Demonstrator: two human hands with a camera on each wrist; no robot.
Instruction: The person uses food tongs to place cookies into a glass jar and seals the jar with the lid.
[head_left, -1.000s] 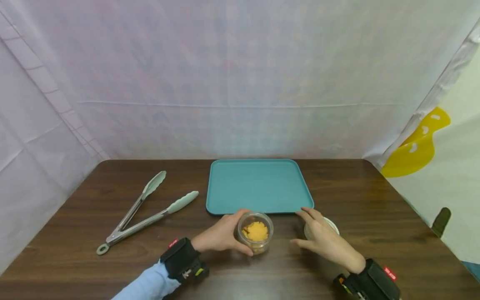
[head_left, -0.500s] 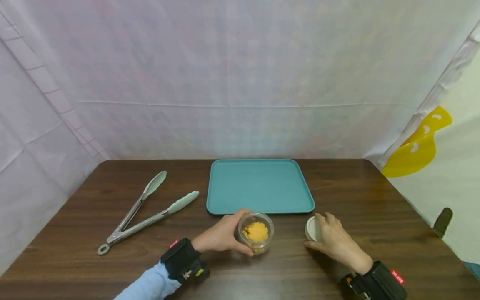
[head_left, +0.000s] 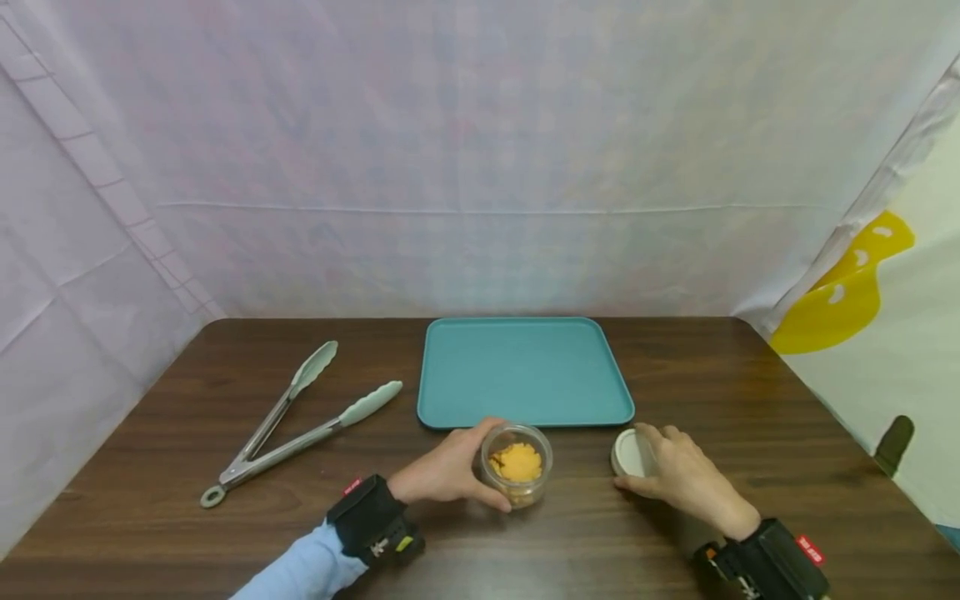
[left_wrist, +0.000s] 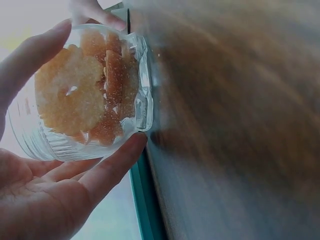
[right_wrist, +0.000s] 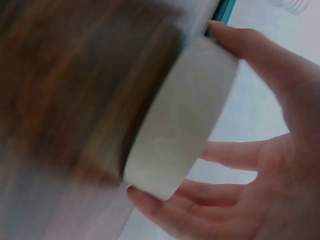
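Observation:
Near the front middle of the table, my left hand (head_left: 450, 468) grips a clear jar (head_left: 536, 492), thumb on the near side and fingers round the far side. Yellow-orange crackers (left_wrist: 70, 90) fill it in the left wrist view, and its mouth is uncovered. To its right, my right hand (head_left: 686, 477) holds a round white lid (head_left: 628, 452) by the edge. The right wrist view has the lid's side (right_wrist: 180, 120) between thumb and fingers, close over the wood. Part of the lid is hidden under that hand in the head view.
A teal tray (head_left: 525, 375) lies behind the jar, toward the table's back edge. Splayed tongs (head_left: 300, 437) with pale green tips lie on the left of the brown table (head_left: 570, 550). White cloth (head_left: 480, 167) hangs behind the table.
My right hand has gone from spread fingers over the lid to gripping its edge, shifting slightly right. My left hand keeps hold of the jar in the same place.

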